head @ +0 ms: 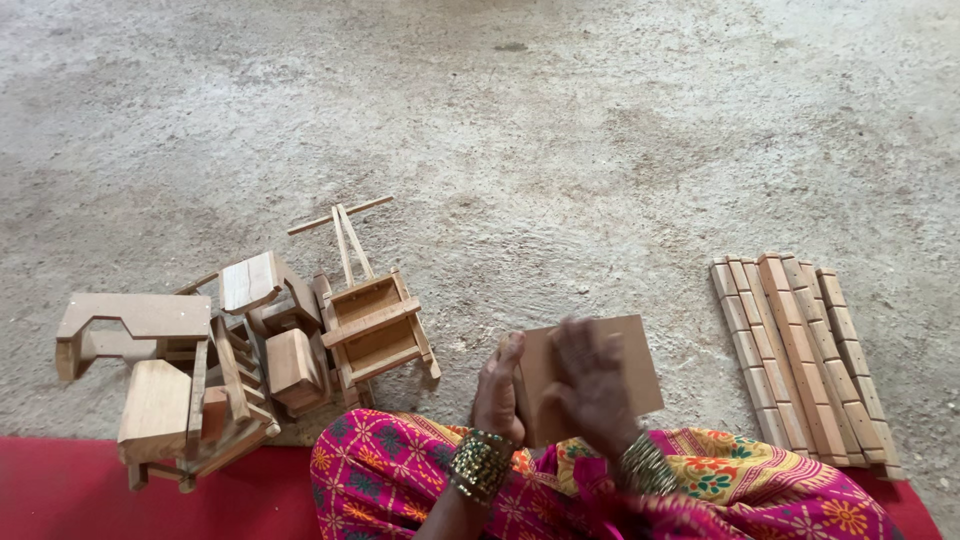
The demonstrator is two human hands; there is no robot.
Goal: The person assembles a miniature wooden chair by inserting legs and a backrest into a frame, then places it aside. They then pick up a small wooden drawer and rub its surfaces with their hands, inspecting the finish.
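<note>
A: From the head camera, what do the hands have?

B: A flat, square brown board (600, 375), held upright over the lap. The left hand (498, 395) clasps its left edge, fingers curled round it. The right hand (592, 385) lies across the board's face, blurred, fingers spread on it; whether it actually grips, I cannot tell.

A: And around the board?

B: Just left of it stands a small wooden cart (370, 320) with two long shafts pointing away. Farther left of the board is a heap of wooden toy furniture (190, 370), partly on a red mat (100, 495). Right of the board, a row of notched wooden strips (800, 360) lies side by side on the concrete floor (560, 120).
</note>
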